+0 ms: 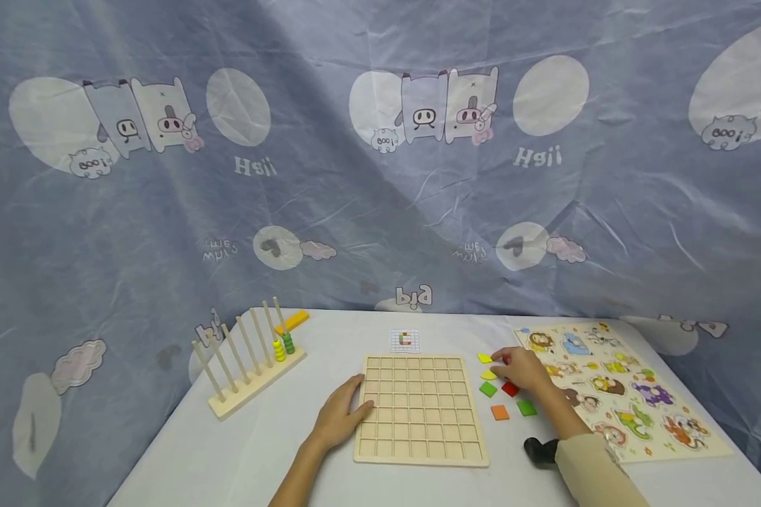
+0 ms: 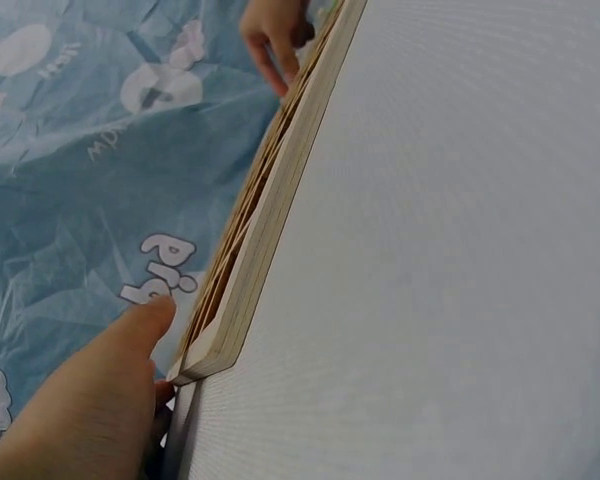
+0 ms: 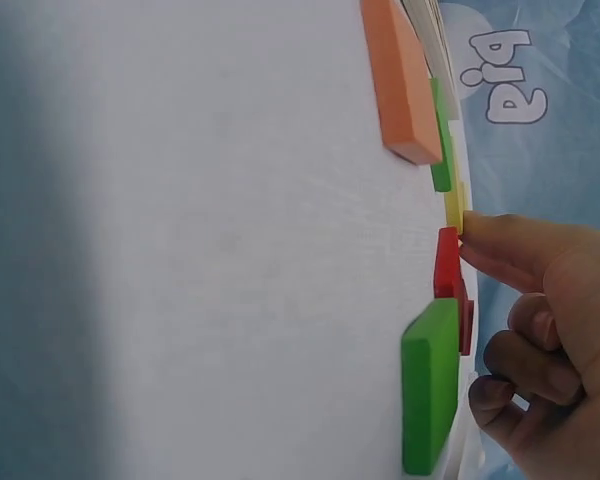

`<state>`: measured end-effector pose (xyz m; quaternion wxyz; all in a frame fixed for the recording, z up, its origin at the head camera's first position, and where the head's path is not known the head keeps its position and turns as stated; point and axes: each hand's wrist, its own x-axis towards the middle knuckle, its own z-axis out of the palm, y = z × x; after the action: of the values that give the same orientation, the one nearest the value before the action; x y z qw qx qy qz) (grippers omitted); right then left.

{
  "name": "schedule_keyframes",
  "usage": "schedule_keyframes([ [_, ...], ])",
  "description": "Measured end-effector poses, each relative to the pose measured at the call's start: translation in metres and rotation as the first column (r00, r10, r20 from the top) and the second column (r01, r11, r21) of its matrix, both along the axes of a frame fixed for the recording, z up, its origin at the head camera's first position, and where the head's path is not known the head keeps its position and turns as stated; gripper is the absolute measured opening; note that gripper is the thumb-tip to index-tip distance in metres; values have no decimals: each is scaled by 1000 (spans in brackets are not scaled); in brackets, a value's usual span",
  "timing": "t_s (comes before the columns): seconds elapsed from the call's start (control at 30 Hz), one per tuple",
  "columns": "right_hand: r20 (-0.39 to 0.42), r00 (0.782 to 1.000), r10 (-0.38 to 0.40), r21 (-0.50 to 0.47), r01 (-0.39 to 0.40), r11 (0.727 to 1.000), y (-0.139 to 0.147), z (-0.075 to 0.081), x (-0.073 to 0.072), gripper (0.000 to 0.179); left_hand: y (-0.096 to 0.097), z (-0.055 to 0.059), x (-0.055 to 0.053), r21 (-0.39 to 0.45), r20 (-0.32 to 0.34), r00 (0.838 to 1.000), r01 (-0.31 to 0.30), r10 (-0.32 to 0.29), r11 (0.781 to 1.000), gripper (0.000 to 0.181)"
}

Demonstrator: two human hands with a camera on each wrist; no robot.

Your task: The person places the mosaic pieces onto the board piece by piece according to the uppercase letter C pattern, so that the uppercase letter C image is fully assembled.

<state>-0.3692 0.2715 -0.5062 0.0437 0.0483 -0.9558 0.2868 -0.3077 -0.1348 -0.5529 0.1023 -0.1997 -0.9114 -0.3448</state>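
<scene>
Board edges: we see the grid board (image 1: 421,462) flat mid-table, its near edge toward the person and far edge below the picture card (image 1: 405,341).
Room on the left: we have a wide strip of white tabletop between the board's left edge and the bead rack (image 1: 249,396), which stands near the table's left edge.
Room on the right: a narrower strip, holding the loose pieces, runs between board and animal puzzle (image 1: 666,449); the puzzle lies along the table's right edge.
Left hand: we mark the left hand (image 1: 339,417) at the board's left edge, thumb spread from the fingers, thumb tip on the rim.
Right hand: the right hand (image 1: 525,370) is over the pieces, off the board's far right corner; index finger and thumb narrow, other fingers bent. We cannot tell if they pinch anything.
Yellow pieces: one yellow piece (image 1: 485,358) is at the right fingertips, another (image 1: 488,375) just nearer.
Other pieces: we count two red, one (image 1: 510,389) below the hand; two green, one (image 1: 488,389) nearer the board, one (image 1: 527,408) nearer the puzzle; one orange (image 1: 499,412).
Sleeve: beige sleeve (image 1: 592,465), black object (image 1: 541,452) beside it, unclear.
Table: white table (image 1: 228,458), yellow bar (image 1: 292,322) by its far left corner.
Room: blue-grey printed cloth (image 1: 355,211) behind the far edge.
</scene>
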Motion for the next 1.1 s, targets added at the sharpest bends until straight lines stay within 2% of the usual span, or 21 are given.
schedule_keyframes([
  [0.13,24,1000,-10,-15,10,1000,-2,2,3,23,0,-1,-1,-5,2,1000,-9,9,1000,65],
  [0.27,11,1000,-9,-18,9,1000,-2,2,2,21,0,-1,-1,0,1,1000,-10,10,1000,65],
  [0.47,-41,999,23,-23,-24,999,-3,-1,-5,28,-1,-1,-1,5,-1,1000,-9,9,1000,64],
  [0.8,-41,997,60,-29,-62,998,-10,-6,-17,34,0,0,0,-9,-16,1000,-12,12,1000,64],
  [1.1,-25,999,21,-10,-21,1000,-12,-7,-22,31,0,-1,0,-15,-29,999,-15,14,1000,64],
])
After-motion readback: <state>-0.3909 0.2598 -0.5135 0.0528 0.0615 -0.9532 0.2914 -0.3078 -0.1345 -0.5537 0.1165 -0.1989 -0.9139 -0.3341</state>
